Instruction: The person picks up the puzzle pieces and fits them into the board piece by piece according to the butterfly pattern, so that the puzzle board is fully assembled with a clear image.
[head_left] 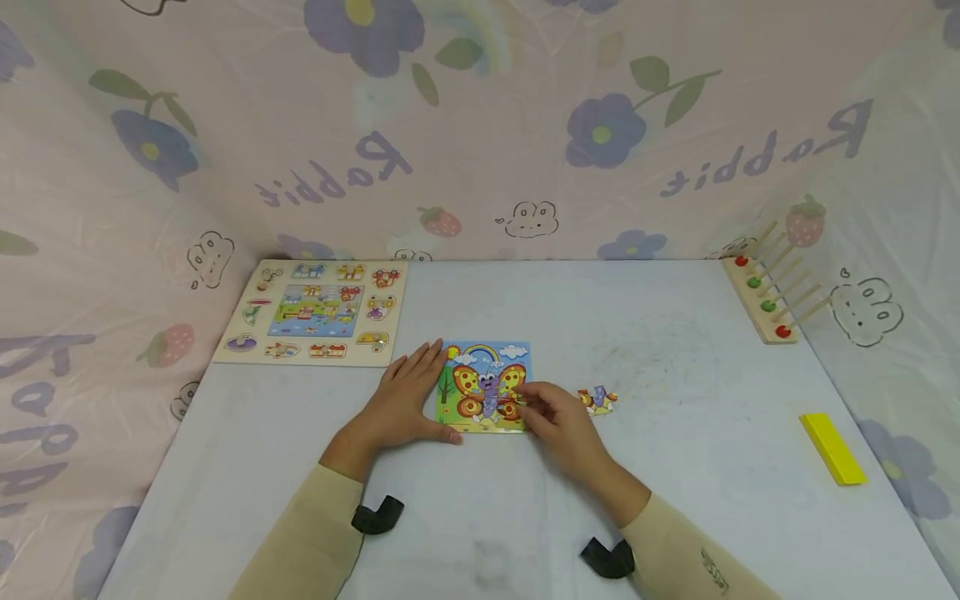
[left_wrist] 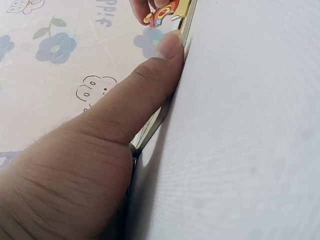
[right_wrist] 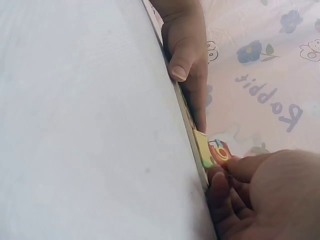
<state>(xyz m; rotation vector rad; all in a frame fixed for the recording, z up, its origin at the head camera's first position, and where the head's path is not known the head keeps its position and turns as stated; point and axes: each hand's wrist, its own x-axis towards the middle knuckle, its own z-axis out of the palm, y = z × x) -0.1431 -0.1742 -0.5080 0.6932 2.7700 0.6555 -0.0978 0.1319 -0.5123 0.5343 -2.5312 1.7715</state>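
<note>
A square butterfly jigsaw puzzle (head_left: 486, 354) lies on the white table, with a rainbow, a tree and a purple-bodied butterfly on it. My left hand (head_left: 408, 398) is spread along its left side, thumb (left_wrist: 145, 82) straight along the near edge. At the right side, my right hand (head_left: 558, 421) pinches a red and orange puzzle piece (right_wrist: 220, 150) between thumb and fingers, tilted up over the board. Beside it in the right wrist view a yellow puzzle part (right_wrist: 202, 145) shows. More loose puzzle pieces (head_left: 598, 401) lie just right of my right hand.
A wooden picture board (head_left: 311, 358) with vehicle shapes lies at the back left. At the back right stands a wooden peg rack (head_left: 761, 300) with red and green beads. A yellow block (head_left: 833, 450) lies near the right edge. Printed curtains (head_left: 480, 167) enclose the table.
</note>
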